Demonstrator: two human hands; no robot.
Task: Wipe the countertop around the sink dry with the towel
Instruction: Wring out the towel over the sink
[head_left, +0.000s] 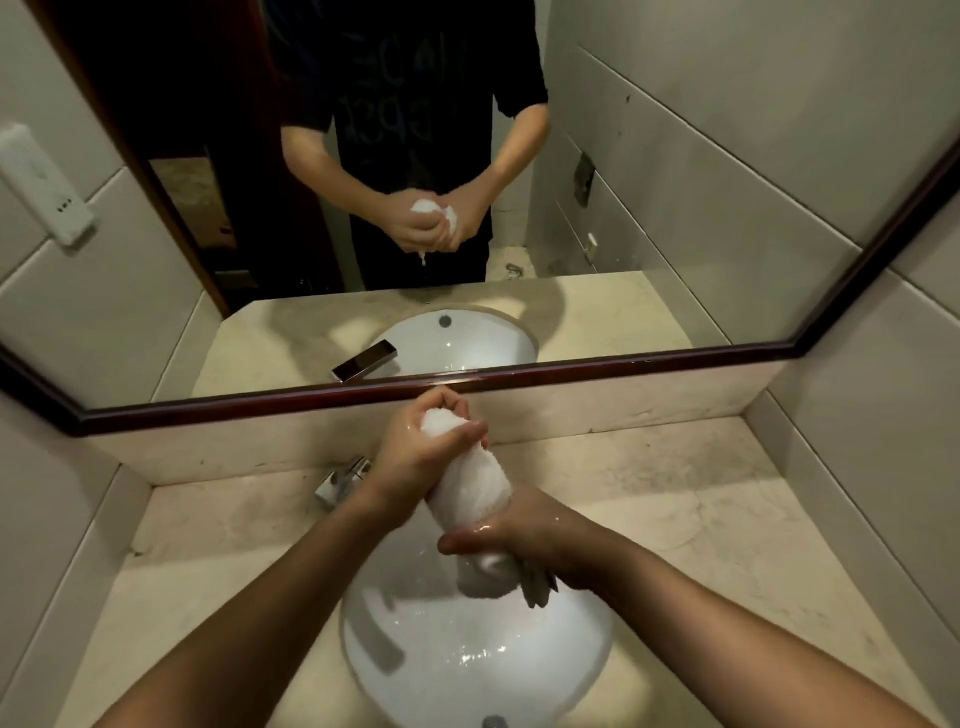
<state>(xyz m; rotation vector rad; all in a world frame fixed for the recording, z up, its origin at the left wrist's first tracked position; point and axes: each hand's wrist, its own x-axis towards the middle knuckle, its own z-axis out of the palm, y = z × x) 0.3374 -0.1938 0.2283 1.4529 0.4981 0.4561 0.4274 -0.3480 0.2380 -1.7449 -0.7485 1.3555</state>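
Note:
A white towel (470, 480), rolled into a thick twisted bundle, is held above the white oval sink (415, 670). My left hand (415, 457) grips its upper end, near the mirror's lower frame. My right hand (524, 540) is clenched around its lower end, and both hands look wet. The towel's bottom tip hangs just over the basin, which has water on its surface. The beige marble countertop (675, 519) surrounds the sink on all sides.
A chrome faucet (343, 480) stands behind the sink, partly hidden by my left forearm. A dark-framed mirror (467, 387) runs along the back wall and reflects a person wringing the towel. A white wall fixture (41, 187) hangs at upper left. Tiled walls close both sides.

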